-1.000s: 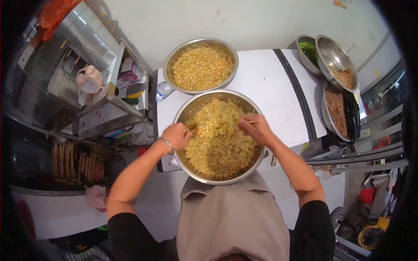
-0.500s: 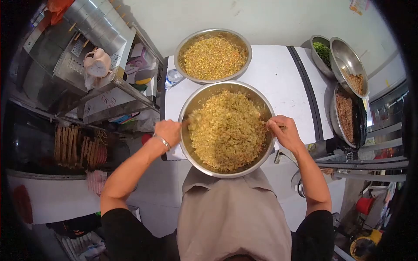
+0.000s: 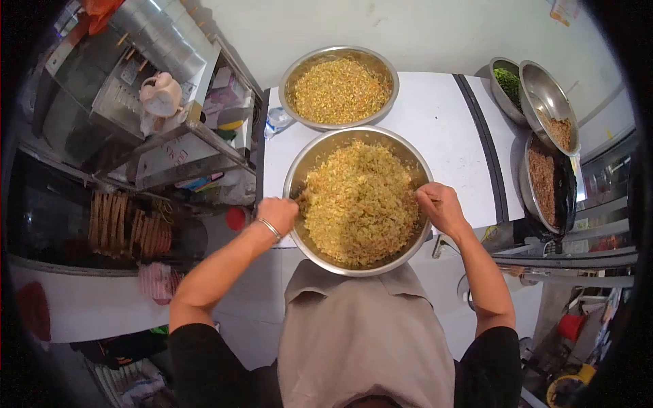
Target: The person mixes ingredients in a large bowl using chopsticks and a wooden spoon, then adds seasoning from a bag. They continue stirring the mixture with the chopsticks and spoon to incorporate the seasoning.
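A large steel bowl (image 3: 294, 224) stands at the table's near edge, right against my apron. It is heaped with a chopped yellow-green filling (image 3: 360, 204) flecked with orange. My left hand (image 3: 279, 214) is closed at the bowl's left rim, a bracelet on its wrist; a short brown piece shows between its fingers and the filling, and I cannot tell what it is. At the right rim my right hand (image 3: 441, 206) is closed with thumb and fingers together around what look like thin brown sticks, mostly hidden by the fingers.
Behind stands a second steel bowl (image 3: 286, 102) of yellow chopped filling. To the right are a bowl of chopped greens (image 3: 507, 85), a tilted steel bowl (image 3: 544, 92) and a bowl of brown crumbly filling (image 3: 542, 183). A metal shelf (image 3: 224, 146) with a pink clock (image 3: 162, 95) flanks the left.
My left hand has moved right, closer over the bowl's left rim, and the filling beside it has shifted. My right hand stays at the right rim. The whole view has shifted slightly.
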Tool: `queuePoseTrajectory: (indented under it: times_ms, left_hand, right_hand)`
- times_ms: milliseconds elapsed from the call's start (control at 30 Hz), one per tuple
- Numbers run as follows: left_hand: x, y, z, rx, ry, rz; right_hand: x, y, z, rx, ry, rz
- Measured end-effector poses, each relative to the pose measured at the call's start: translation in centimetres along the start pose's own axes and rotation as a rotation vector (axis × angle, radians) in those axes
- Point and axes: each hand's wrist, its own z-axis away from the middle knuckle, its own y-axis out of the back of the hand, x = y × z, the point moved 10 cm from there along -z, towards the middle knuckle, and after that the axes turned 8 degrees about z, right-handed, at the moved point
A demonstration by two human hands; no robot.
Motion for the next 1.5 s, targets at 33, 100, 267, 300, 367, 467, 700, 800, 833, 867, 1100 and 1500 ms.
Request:
queuePoseTrajectory:
  times_ms: [33, 100, 267, 300, 367, 467, 700, 800, 833, 867, 1100, 1500]
  left_hand:
    - [-0.4, 1.4, 0.8, 0.032, 0.024, 0.028]
    - [-1.4, 4.3, 2.0, 0.097, 0.064, 0.06]
    - [2.5, -3.8, 0.6, 0.047, -0.205, -0.14]
    - [2.1, -2.2, 0.4, 0.068, -0.189, -0.127]
    - [2.1, 1.2, 1.4, 0.098, -0.154, -0.076]
    - [2.2, 0.4, 2.4, 0.054, -0.211, -0.143]
    - [3.1, 1.8, 2.6, 0.055, -0.183, -0.123]
    - [3.1, -0.5, 3.5, 0.046, -0.188, -0.144]
    - [2.5, -0.2, 2.9, 0.082, -0.18, -0.135]
    - [2.1, 0.0, 2.0, 0.114, -0.175, -0.116]
    - [0.4, 3.6, -1.6, 0.201, -0.136, -0.151]
    - [1.8, 9.2, 0.9, 0.141, 0.059, 0.245]
  right_hand:
    - [0.5, 0.0, 0.1, -0.012, -0.031, -0.042]
    - [1.6, -0.2, 0.3, -0.016, -0.097, -0.143]
    - [0.7, -0.6, -0.2, -0.022, 0.004, 0.009]
    - [0.4, -0.7, -0.1, -0.036, 0.016, 0.06]
    - [0.6, -0.3, 0.5, 0.006, -0.003, -0.01]
    - [1.3, -0.4, 0.0, 0.035, -0.02, -0.056]
    - [2.4, -0.7, 0.4, 0.018, -0.046, -0.128]
    - [3.3, -1.4, 0.3, 0.03, -0.074, -0.157]
    - [2.8, -1.3, 0.0, 0.042, -0.048, -0.138]
    - [2.4, -1.1, 0.0, 0.047, -0.028, -0.114]
    - [1.0, -0.5, 0.3, 0.058, 0.026, -0.061]
    - [-4.5, 2.8, 0.8, 0.117, 0.119, -0.193]
